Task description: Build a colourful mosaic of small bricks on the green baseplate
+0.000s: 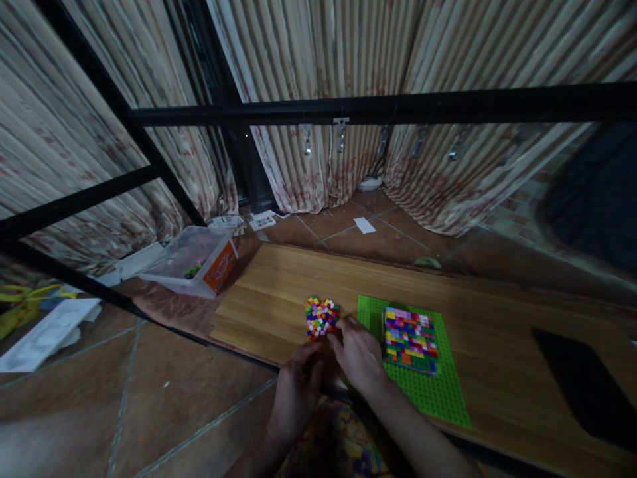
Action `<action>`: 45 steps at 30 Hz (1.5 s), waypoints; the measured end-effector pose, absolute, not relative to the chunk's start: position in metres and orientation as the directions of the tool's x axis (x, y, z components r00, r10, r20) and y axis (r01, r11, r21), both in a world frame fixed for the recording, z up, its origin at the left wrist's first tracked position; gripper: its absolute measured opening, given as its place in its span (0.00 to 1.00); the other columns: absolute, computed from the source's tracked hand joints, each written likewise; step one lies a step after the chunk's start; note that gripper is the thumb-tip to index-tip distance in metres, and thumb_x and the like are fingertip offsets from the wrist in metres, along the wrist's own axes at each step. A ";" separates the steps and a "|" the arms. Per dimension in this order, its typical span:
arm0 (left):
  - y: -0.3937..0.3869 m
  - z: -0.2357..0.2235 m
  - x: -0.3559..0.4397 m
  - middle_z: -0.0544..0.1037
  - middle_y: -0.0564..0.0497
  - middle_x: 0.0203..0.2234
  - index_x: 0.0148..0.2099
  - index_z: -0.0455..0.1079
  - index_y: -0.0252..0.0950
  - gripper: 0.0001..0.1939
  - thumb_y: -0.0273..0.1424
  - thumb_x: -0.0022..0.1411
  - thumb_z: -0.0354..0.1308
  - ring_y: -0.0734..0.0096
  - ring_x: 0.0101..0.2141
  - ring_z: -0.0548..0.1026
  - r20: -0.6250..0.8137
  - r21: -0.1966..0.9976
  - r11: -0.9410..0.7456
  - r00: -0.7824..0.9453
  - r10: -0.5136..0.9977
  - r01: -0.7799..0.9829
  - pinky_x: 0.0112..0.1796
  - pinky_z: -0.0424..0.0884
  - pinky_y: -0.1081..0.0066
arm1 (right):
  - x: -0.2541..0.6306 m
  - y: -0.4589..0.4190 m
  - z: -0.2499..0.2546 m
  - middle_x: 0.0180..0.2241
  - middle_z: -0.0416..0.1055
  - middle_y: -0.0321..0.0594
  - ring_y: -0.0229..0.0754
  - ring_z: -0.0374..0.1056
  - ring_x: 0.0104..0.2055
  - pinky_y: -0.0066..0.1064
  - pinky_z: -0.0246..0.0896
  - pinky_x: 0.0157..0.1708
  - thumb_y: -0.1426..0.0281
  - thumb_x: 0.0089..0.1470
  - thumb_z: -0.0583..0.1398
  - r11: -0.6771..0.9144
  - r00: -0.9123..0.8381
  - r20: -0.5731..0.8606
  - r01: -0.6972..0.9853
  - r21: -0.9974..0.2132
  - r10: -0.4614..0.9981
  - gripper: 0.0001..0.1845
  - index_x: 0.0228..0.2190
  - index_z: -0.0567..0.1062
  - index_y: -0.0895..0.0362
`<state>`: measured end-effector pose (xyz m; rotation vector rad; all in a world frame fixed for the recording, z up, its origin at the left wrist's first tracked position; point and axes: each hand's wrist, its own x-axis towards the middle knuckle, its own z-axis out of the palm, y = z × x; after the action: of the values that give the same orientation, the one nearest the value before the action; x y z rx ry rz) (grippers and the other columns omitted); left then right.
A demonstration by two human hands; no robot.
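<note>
A loose pile of small multicoloured toy bricks lies on the wooden board. My right hand is at the pile's near right edge, its fingers bent and the thumb a little apart from them. Nearer to me, my left hand is over the board's front edge, with a gap between its curled fingers and thumb and nothing visible in it. To the right of my right hand lies a green studded baseplate. On it sits a square block of multicoloured bricks, built close together. Dim light hides the finest detail at my fingertips.
The wooden board rests low over a tiled floor. A dark flat panel lies at its right. Left of it stands a clear plastic box with an orange label. A black metal bar crosses before striped curtains.
</note>
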<state>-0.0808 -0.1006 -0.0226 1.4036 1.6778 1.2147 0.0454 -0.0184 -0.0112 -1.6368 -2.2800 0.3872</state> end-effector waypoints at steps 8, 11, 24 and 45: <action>-0.090 -0.028 -0.080 0.78 0.47 0.45 0.48 0.73 0.39 0.14 0.30 0.60 0.55 0.63 0.46 0.76 0.086 0.920 0.014 -0.235 0.968 0.392 0.49 0.70 0.63 | 0.045 -0.016 -0.013 0.36 0.73 0.43 0.43 0.71 0.38 0.30 0.60 0.36 0.73 0.58 0.54 0.286 -0.282 0.078 0.842 -0.457 0.956 0.07 0.33 0.73 0.55; -0.089 -0.031 -0.081 0.78 0.47 0.45 0.49 0.72 0.38 0.14 0.30 0.61 0.54 0.64 0.47 0.75 0.083 0.905 0.015 -0.211 0.974 0.426 0.50 0.70 0.63 | 0.053 -0.026 -0.012 0.33 0.73 0.40 0.41 0.71 0.36 0.29 0.61 0.37 0.75 0.58 0.53 0.322 -0.308 0.129 0.730 -0.603 0.942 0.09 0.33 0.73 0.56; -0.063 -0.013 -0.035 0.77 0.46 0.41 0.48 0.71 0.36 0.14 0.29 0.61 0.53 0.67 0.42 0.76 0.035 0.924 -0.019 -0.033 0.999 0.383 0.44 0.73 0.68 | 0.145 -0.044 0.012 0.39 0.75 0.41 0.41 0.72 0.41 0.32 0.67 0.41 0.68 0.61 0.53 0.243 -0.026 0.282 0.587 -0.772 0.959 0.14 0.40 0.77 0.53; -0.024 -0.015 0.010 0.68 0.41 0.56 0.60 0.62 0.32 0.25 0.23 0.60 0.46 0.62 0.57 0.66 0.095 0.856 -0.179 0.192 0.977 0.486 0.59 0.62 0.61 | 0.141 -0.004 0.005 0.35 0.77 0.40 0.42 0.72 0.37 0.33 0.65 0.40 0.76 0.57 0.55 0.284 -0.140 0.310 0.825 -0.488 0.940 0.10 0.31 0.76 0.55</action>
<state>0.0098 -0.0244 -0.0153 1.7713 1.3778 0.8928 0.1407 -0.0037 0.0053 -1.5770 -1.9996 0.2683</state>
